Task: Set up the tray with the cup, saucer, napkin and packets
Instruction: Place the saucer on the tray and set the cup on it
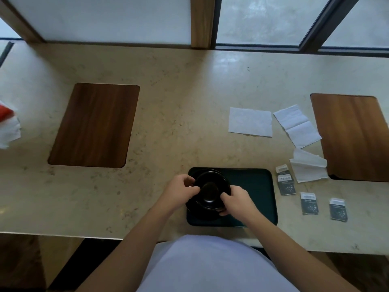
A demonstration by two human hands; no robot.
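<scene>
Both hands, left hand (pixel 181 191) and right hand (pixel 235 200), pinch the round black cup (pixel 210 191) on its black saucer (pixel 211 175); seat it centred, level, left on dark green rectangular tray (pixel 252 186)

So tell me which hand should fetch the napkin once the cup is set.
Right hand, probably. The napkins and packets lie on the counter to the right of the tray, on that hand's side; the left hand would have to cross over the cup.

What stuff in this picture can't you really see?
- Head view: writing on the packets is too small and blurry.
- Red-and-white thing is cut off by the left edge.
- Both hands hide the cup's sides; black saucer blends in.
</scene>
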